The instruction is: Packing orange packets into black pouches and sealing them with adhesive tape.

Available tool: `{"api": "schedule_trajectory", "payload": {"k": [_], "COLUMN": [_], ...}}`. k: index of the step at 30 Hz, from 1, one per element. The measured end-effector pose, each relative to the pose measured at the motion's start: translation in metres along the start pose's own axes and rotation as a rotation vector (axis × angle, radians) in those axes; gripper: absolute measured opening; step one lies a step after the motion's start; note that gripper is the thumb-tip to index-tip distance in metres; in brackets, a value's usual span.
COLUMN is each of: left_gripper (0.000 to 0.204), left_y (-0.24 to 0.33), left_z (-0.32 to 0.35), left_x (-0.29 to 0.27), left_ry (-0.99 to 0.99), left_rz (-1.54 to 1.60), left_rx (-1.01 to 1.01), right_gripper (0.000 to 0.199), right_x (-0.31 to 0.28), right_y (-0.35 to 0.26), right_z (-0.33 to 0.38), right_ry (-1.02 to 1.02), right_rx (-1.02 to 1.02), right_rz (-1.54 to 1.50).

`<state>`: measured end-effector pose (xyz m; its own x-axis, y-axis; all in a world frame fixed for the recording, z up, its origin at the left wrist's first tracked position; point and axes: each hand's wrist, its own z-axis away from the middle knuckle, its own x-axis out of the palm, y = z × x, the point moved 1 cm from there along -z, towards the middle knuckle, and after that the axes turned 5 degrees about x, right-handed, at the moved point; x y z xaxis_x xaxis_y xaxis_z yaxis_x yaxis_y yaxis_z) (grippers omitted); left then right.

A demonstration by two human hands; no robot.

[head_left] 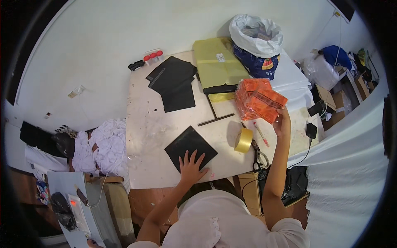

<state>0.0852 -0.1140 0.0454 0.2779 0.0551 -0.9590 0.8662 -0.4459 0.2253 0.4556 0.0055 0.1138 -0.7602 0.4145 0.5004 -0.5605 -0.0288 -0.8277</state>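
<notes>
My left hand [192, 168] lies with its fingers spread on a flat black square packet [191, 142] near the table's front edge. At the right, my right hand [282, 123] grips the near corner of an orange packet [268, 105] in clear plastic. That packet is tilted over a stack of similar orange packets [244, 93], partly covering it. Below the stack lie a red-and-white pen [261, 134], a roll of yellowish tape [243, 140] and black-handled scissors [258, 159].
Black flat bags [175, 89] lie at the back left beside yellow packaging [215, 62]. A dark T-shaped bar [216, 119] rests mid-table. A blue sack with a white liner [256, 41] stands at the back. Red-capped containers [153, 56] sit against the wall; a black adapter [311, 131] lies at the right edge.
</notes>
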Motion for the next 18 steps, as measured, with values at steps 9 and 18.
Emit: {"api": "schedule_trajectory", "payload": {"k": [9, 18], "left_gripper": [0.042, 0.016], "left_y": [-0.028, -0.055], "left_z": [-0.021, 0.003], "left_x": [0.017, 0.013], "left_ry": [0.154, 0.253], "left_rz": [0.040, 0.803], "left_rx": [-0.061, -0.556], "right_gripper": [0.052, 0.054], "right_x": [0.023, 0.087], "right_y": [0.047, 0.127], "right_z": [0.104, 0.151], "right_ry": [-0.223, -0.134], "right_rx": [0.179, 0.187], "right_rz": [-0.183, -0.244]}}
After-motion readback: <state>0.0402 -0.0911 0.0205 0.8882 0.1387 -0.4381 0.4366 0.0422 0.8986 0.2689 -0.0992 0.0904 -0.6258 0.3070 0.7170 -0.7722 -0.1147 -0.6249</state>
